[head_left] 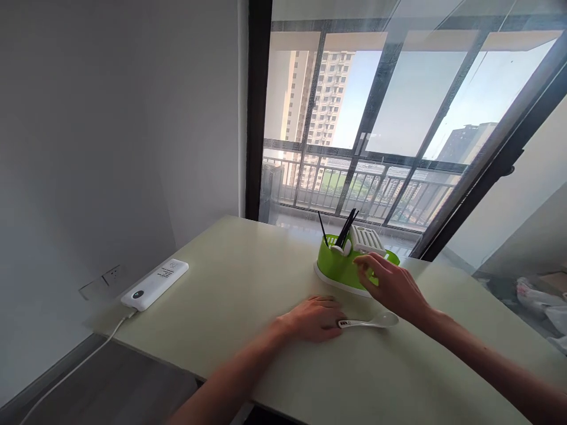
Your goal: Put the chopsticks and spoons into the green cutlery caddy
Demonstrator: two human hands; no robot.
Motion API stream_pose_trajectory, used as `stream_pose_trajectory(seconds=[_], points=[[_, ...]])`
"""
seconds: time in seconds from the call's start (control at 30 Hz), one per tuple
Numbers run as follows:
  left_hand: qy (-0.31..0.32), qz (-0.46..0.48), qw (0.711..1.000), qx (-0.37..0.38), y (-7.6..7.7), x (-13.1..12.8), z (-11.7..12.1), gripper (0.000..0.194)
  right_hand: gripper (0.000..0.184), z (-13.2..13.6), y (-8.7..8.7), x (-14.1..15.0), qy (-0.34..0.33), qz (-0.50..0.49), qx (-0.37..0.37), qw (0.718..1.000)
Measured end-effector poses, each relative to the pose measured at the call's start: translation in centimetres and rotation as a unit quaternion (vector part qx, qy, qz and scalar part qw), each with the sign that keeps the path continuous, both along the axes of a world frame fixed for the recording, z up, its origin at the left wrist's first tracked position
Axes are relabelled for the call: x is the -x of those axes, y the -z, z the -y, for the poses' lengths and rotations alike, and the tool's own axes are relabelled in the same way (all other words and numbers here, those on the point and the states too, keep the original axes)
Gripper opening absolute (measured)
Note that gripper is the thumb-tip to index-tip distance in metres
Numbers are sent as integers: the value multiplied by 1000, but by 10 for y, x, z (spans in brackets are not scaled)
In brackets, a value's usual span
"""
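My left hand (316, 319) lies flat on the table with its fingers stretched out. Its fingertips are at the handle end of a white soup spoon (381, 320), which lies on the tabletop with its bowl to the right. My right hand (390, 280) is raised in front of a green utensil holder (339, 270) with a white base. Its fingers are loosely bent, with a gap beside the thumb, and I see nothing between them. Black chopsticks (346, 227) and white spoons (343, 248) stand in the holder's left part. My right hand hides part of its front.
A white power bank (155, 284) with a cable (73, 369) lies at the table's left edge. The pale table (230, 277) meets a glass door (354, 118) at the back. A wall socket (112, 275) is at left, and bags (543, 301) are on the floor at right.
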State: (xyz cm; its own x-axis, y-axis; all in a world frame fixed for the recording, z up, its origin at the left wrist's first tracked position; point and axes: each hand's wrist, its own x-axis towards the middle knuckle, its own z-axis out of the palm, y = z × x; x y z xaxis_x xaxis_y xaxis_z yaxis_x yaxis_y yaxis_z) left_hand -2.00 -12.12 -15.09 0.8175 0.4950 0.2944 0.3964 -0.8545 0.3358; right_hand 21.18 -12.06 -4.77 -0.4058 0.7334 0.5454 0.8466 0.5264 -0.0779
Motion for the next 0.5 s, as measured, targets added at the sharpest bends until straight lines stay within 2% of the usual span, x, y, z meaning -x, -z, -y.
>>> stream_pose_trajectory(seconds=[0.1, 0.2, 0.33, 0.5], points=[[4, -1, 1000, 2, -1, 0, -1, 35, 34, -15, -11, 16, 3, 55, -90, 994], [8, 6, 1000, 9, -1, 0, -1, 34, 39, -32, -10, 30, 38, 84, -116, 989], [13, 15, 1000, 6, 1, -1, -2, 34, 34, -47, -3, 38, 54, 104, -114, 986], [7, 6, 1000, -1, 3, -1, -1, 33, 27, -51, -5, 33, 13, 104, -85, 991]])
